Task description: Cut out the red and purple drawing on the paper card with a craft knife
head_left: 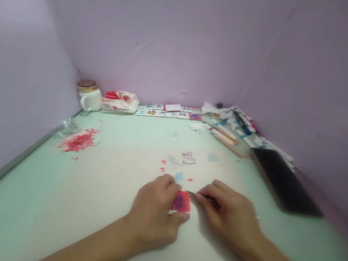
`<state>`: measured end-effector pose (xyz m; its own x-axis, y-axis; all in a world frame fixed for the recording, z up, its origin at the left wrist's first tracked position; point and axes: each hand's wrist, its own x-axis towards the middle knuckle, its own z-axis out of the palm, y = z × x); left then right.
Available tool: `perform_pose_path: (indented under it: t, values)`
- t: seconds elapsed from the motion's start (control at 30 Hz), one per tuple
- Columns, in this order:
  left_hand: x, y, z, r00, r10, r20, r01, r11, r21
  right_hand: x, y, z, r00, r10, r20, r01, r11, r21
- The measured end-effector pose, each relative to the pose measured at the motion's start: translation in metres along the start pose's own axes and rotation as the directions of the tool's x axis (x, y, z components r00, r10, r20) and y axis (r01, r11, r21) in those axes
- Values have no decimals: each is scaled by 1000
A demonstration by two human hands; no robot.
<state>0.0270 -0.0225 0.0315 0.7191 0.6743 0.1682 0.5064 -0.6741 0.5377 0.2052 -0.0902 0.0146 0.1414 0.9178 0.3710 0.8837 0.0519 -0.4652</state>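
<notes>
Left hand (156,213) is clamping the red square block (182,201) way off the table (123,143)'s back edge, right hand (232,210) pinching a blade (191,193) by its far-right corner.

A pale green table (40,206) spans the lower frame, bearing a mug (92,100) and packet (119,105) at upper left, red shavings (79,141) at left, tiles (164,113) near upper centre, pens (221,135) right of centre.
</notes>
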Motion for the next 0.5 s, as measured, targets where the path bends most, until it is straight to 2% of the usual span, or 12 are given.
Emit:
perform_pose_path:
  t: [0.17, 0.3, 0.43, 0.5]
  values:
    - [0, -1, 0, 1000, 4, 17, -4, 1000, 9, -1, 2, 0, 1000, -14, -5, 14, 1000, 18]
    - [0, -1, -1, 1000, 17, 23, -17, 1000, 16, -2, 4, -6, 999, -14, 42, 12, 998, 59]
    - [-1, -1, -2, 1000, 19, 23, -20, 1000, 14, 0, 7, -12, 991, -49, 127, 24, 981, 193]
    - [-1, 0, -2, 1000, 16, 26, -16, 1000, 14, 2, 9, -13, 991, -22, 133, -14, 963, 270]
